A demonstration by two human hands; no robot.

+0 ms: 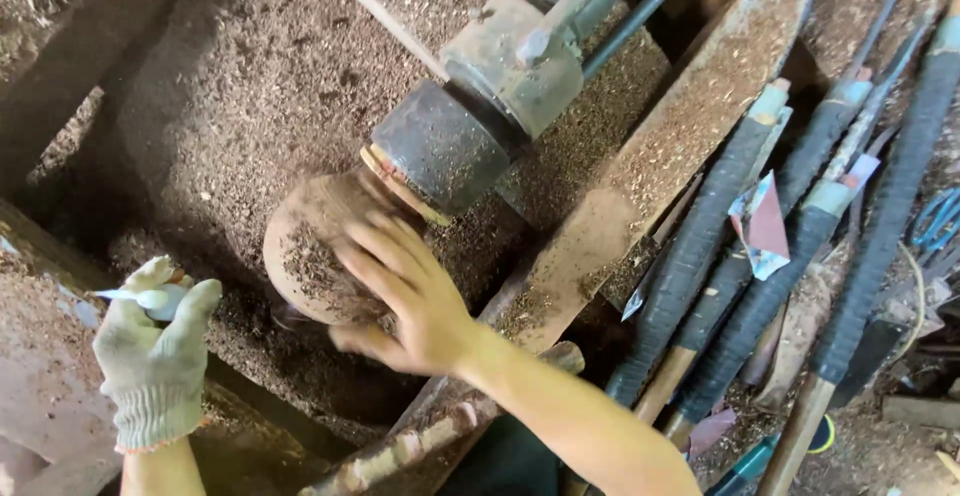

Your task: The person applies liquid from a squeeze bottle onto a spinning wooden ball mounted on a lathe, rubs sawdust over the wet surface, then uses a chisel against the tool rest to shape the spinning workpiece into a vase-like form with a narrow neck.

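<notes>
My bare right hand (405,296) lies open on the wooden piece (320,251), whose axis runs far-right into the chuck (440,146); my gloved left hand (155,341), well left, grips a small pale object (150,298)

The bare right hand (405,296) is reaching forward, fingers spread and pressing palm-down. The gloved left hand (155,351) is curling closed, raised upright on its forearm.

Brown sawdust and wood shavings (250,76) blanket the whole workshop floor, thickest toward eleven o'clock. At three o'clock, long black-wrapped tool handles (700,246) lie side by side against a shavings-covered slanted wooden plank (680,126). Daylight falls from twelve o'clock.
</notes>
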